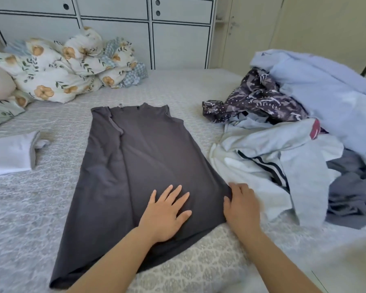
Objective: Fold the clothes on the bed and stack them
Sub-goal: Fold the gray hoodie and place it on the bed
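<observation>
Early days: one white piece [9, 153] lies folded at the left of the bed [188, 89], one grey top [140, 161] is spread flat mid-bed with its left side turned in. Left hand [165, 214] presses it, fingers straight; right hand [242, 206] curls on its right edge (pinching, by the look). One unsorted pile [304, 127] waits at right, garments too tangled to count.

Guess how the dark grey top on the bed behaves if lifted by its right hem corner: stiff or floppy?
Likely floppy: the dark grey top lies flat with soft creases, following the bed. Lifted at the corner by the right hand, it would probably drape and unfold. It looks thin and light, so a push from the left hand would probably bunch it, not slide it.
</observation>
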